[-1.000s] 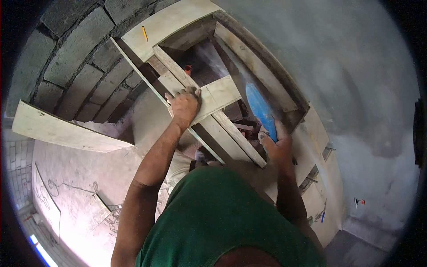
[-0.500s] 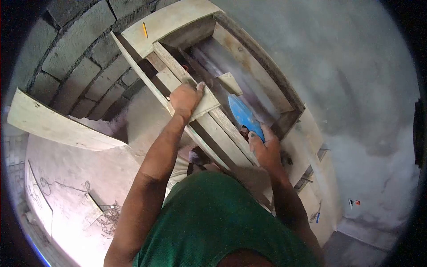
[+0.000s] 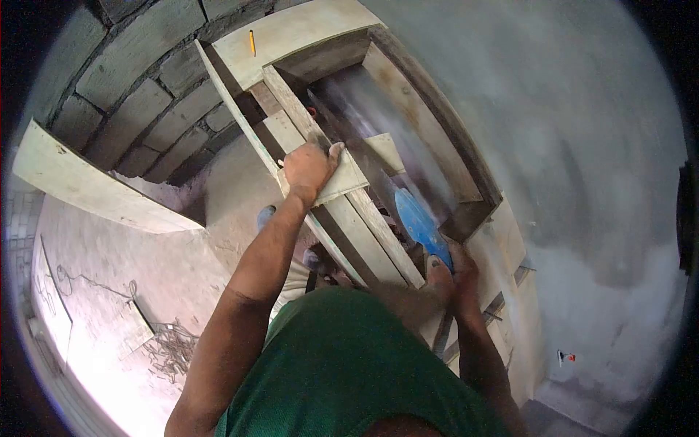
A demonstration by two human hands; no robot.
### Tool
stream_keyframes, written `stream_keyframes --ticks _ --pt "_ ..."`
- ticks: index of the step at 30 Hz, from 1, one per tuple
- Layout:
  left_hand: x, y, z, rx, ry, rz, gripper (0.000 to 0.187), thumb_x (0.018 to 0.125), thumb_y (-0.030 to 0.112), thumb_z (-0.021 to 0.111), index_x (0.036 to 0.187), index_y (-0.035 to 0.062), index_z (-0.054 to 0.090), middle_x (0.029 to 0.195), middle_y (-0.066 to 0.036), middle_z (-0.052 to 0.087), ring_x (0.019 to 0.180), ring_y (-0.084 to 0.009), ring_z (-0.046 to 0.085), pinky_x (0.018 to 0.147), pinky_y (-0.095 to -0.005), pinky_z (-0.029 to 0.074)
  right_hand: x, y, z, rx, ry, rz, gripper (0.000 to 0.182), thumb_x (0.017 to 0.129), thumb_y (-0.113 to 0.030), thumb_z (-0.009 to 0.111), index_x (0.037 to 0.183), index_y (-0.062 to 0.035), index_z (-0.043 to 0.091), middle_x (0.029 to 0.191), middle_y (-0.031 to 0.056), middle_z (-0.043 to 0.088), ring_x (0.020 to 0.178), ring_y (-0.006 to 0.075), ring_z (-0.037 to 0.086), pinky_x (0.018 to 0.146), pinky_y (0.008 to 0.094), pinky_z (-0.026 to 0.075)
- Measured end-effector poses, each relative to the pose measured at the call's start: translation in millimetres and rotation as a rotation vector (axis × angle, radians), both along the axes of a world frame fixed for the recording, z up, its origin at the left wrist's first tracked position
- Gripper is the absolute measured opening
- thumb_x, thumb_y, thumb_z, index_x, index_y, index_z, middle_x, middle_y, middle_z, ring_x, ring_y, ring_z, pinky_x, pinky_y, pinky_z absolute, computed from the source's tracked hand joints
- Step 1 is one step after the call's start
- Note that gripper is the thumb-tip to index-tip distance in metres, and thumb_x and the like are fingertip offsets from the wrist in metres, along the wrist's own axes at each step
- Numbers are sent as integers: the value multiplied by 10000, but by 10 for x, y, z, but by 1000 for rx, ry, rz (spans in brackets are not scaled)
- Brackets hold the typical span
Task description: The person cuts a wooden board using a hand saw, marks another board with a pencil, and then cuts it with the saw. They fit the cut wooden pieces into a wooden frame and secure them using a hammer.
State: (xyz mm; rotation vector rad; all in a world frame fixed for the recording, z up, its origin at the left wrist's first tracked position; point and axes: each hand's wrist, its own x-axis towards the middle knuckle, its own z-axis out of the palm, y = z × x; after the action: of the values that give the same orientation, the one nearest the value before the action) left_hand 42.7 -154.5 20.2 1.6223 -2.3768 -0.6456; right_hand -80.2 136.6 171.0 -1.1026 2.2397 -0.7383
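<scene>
My left hand [image 3: 312,169] presses down on a short pale board [image 3: 342,186], fingers curled over its edge. That board lies across the long wooden rails [image 3: 375,222] of a frame. My right hand [image 3: 450,275] grips the blue handle of a handsaw [image 3: 421,222] at the right side of the frame. Its thin grey blade runs toward the upper left and is hard to make out against the dark opening. Beside the blade, a pale board piece [image 3: 387,151] sticks out over the opening.
A yellow pencil [image 3: 253,42] lies on the frame's far panel. A curved pale panel [image 3: 109,186] stands at left by the grey block wall [image 3: 145,95]. Tangled wire [image 3: 173,348] lies on the floor. A smooth grey surface [image 3: 582,146] fills the right side.
My right hand has drawn the handsaw back toward my body, down and slightly right. My left hand stays on the board. The view has shifted slightly.
</scene>
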Motion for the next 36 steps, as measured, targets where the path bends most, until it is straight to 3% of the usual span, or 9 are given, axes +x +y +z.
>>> stream_keyframes --ticks 4,8,13,19,23,25,27,29,36 --pt "-22 -16 -35 -27 -1 -23 611 909 589 518 1044 -3 592 769 -187 696 755 -352 701 697 -432 546 37 -388 -158 -45 -272 -61 398 932 -267 564 1230 -3 556 1005 205 648 879 322 624 849 422 488" --pt "1 0 -4 -48 55 -4 599 911 578 523 1060 2 588 764 -186 694 757 -353 701 696 -436 546 -25 -356 -523 22 -153 -50 403 937 -224 563 1260 16 531 1094 244 638 963 364 636 890 429 486" --pt "8 0 -70 -51 97 -25 636 909 618 502 1104 17 577 795 -209 690 769 -380 688 687 -473 535 72 -159 -121 7 -86 -2 455 935 -211 559 1317 25 490 1171 274 612 1050 394 630 921 447 482" --pt "-1 32 2 -16 50 23 610 919 570 516 1118 -4 566 795 -185 698 779 -361 693 738 -457 524 153 -1170 -463 -41 149 53 425 928 -254 573 1227 48 551 1058 330 620 987 463 620 875 480 485" --pt "-5 55 17 -19 25 22 610 918 580 515 1120 8 568 822 -188 700 819 -369 691 769 -459 510 28 -1028 -450 -24 -4 -66 427 928 -268 579 1228 35 554 1058 318 626 988 469 619 861 495 485" --pt "15 -43 37 -30 51 19 597 916 579 519 1109 17 570 820 -185 700 817 -369 691 768 -462 508 273 -706 39 87 186 44 450 930 -284 585 1258 20 534 1099 314 618 1021 466 612 890 485 484" --pt "15 22 -32 -7 95 -6 571 912 577 527 1085 35 574 816 -179 701 813 -368 690 765 -469 504 95 -166 123 13 315 59 392 944 -237 585 1260 -7 545 1026 223 673 922 306 658 841 418 496" --pt "5 16 -62 -25 113 -8 557 911 568 533 1076 37 574 800 -172 698 798 -366 688 754 -473 505 135 -86 482 32 244 75 392 946 -224 575 1266 -1 539 1036 236 665 943 321 655 859 419 491" --pt "11 13 -12 -57 78 -16 556 904 562 543 1082 37 585 822 -185 701 812 -357 694 758 -475 513 108 -866 -342 -73 250 76 385 956 -206 554 1245 47 531 929 249 654 847 304 663 803 406 499"
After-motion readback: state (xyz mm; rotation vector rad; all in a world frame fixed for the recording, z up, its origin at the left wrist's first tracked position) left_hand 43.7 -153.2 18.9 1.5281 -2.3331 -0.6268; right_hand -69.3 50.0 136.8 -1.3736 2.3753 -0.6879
